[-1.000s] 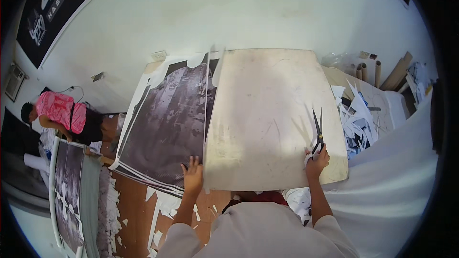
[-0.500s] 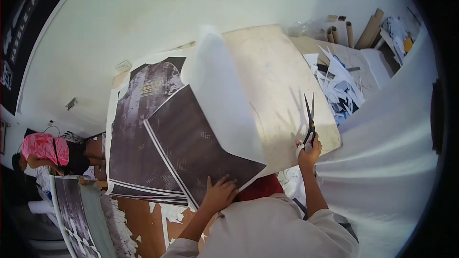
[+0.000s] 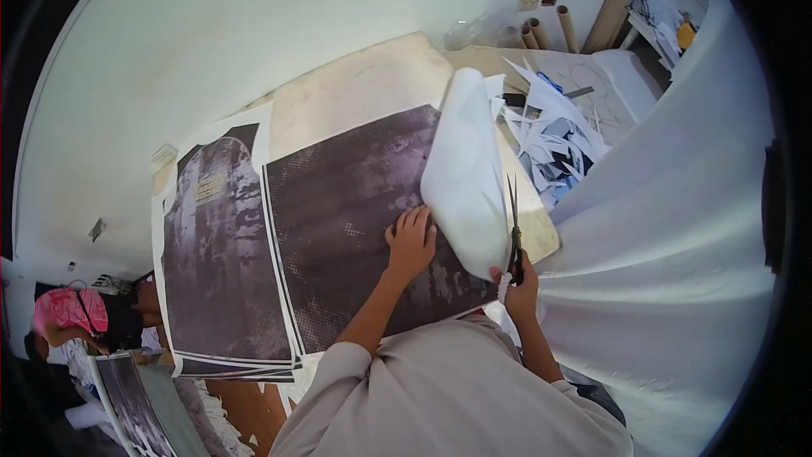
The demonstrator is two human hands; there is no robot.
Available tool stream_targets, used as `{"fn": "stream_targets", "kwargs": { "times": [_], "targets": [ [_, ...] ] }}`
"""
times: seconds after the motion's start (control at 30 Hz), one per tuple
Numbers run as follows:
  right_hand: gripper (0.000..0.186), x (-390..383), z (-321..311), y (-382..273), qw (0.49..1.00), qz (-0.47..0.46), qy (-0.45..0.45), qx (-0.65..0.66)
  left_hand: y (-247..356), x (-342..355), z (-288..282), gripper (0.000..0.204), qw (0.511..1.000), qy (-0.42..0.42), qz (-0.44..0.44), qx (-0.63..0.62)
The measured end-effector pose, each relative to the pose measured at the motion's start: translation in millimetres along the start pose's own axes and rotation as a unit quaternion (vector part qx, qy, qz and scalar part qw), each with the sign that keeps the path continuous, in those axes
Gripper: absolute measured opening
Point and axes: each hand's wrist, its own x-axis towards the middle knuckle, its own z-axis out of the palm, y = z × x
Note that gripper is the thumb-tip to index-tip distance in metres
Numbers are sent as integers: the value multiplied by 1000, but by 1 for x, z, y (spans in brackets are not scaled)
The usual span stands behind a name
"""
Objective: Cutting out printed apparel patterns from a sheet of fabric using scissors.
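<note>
Scissors, one pair, point up the frame right of centre, held in the right hand, whose fingers are wrapped round the handles; the blades look only slightly parted. The left hand rests palm down near the middle of the frame, fingers loosely spread and gripping nothing that I can make out.

It lies on a dark printed sheet across the centre of the table. A white curl, seemingly that sheet's turned-over end, stands just beside the scissors; whether the right hand touches it I can't tell. I'd judge the step in hand to be spreading this piece, and the next move to call for easing the curl flat without the blades catching it.

Counting round: two hands at work, two big printed pieces uppermost on the table, the other piece at centre left, with extra edges beneath it I can't number. Upper right, at least four slim cardboard tubes and one heap of scraps, too tangled to count. One co-worker in pink, lower left.
</note>
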Motion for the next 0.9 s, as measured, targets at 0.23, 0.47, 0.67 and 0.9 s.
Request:
{"fn": "stream_targets", "kwargs": {
  "times": [0.23, 0.47, 0.67, 0.9],
  "targets": [
    [73, 19, -6, 45, 995, 7, 63, 79, -12, 28, 20, 54, 996, 79, -30, -3],
    [49, 67, -32, 8, 993, -110, -12, -35, -60, -18, -31, 56, 964, 25, -200, 175],
    [52, 89, -29, -3, 992, 16, -111, 65, -87, -13, -44, 56, 933, 66, -274, 222],
    [65, 60, -40, 10, 992, 51, -117, 23, -97, 20, -35, 59, 900, 117, -351, 231]
  ]
}}
